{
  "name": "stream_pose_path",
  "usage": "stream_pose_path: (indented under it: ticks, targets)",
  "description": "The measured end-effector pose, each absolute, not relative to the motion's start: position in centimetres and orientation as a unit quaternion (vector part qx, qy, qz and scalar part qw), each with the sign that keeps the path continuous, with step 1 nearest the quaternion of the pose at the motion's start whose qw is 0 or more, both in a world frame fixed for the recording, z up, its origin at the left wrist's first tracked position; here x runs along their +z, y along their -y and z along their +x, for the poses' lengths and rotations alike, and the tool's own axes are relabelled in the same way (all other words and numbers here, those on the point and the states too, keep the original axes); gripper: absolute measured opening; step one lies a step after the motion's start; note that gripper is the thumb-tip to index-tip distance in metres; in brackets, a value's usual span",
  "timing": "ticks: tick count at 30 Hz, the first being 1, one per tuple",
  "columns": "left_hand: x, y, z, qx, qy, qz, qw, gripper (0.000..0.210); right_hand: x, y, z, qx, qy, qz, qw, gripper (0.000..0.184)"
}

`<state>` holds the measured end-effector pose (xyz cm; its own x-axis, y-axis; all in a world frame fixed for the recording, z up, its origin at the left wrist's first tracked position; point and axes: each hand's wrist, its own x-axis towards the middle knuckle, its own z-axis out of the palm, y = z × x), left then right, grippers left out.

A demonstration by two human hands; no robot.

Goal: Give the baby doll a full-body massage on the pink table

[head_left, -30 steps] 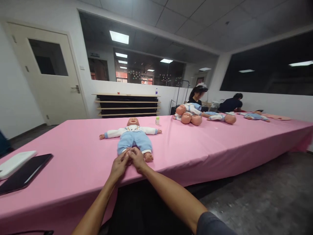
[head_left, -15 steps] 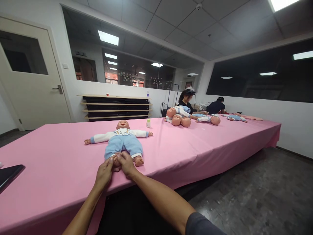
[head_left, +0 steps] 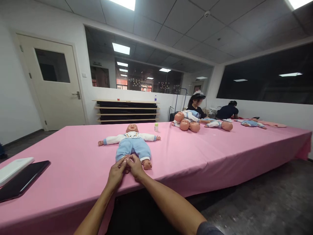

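Note:
A baby doll lies face up on the pink-covered table, arms spread and feet toward me. It wears a white top with an animal face and light blue trousers. My left hand and my right hand meet at the doll's foot on the left side, fingers closed around it. That foot is mostly hidden by my fingers. The doll's other foot shows bare beside my right hand. Beyond the doll's outstretched arm stands a small white bottle with a green cap.
A black tablet-like device and a white flat box lie at the table's left. Several dolls are piled farther right, with more dolls beyond. Two people are at the far side. The pink tablecloth hangs over the near edge.
The camera view has turned left, so everything sits farther right and more of the white box and tablet shows. Both hands stay at the same doll foot.

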<state>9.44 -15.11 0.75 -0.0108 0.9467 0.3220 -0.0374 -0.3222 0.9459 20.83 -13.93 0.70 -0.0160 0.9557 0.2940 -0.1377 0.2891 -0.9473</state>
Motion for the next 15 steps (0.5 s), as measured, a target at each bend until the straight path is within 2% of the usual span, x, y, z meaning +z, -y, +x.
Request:
stream_pose_path:
  ticks: [8, 15]
  targets:
    - [1.3, 15.6, 9.6, 0.573, -0.408, 0.558, 0.439, 0.069, 1.7, 14.7, 20.9, 0.458, 0.545, -0.377, 0.593, 0.035]
    - [-0.6, 13.8, 8.8, 0.541, -0.435, 0.582, 0.424, 0.067, -0.3, 13.1, 20.5, 0.491, 0.511, -0.362, 0.605, 0.031]
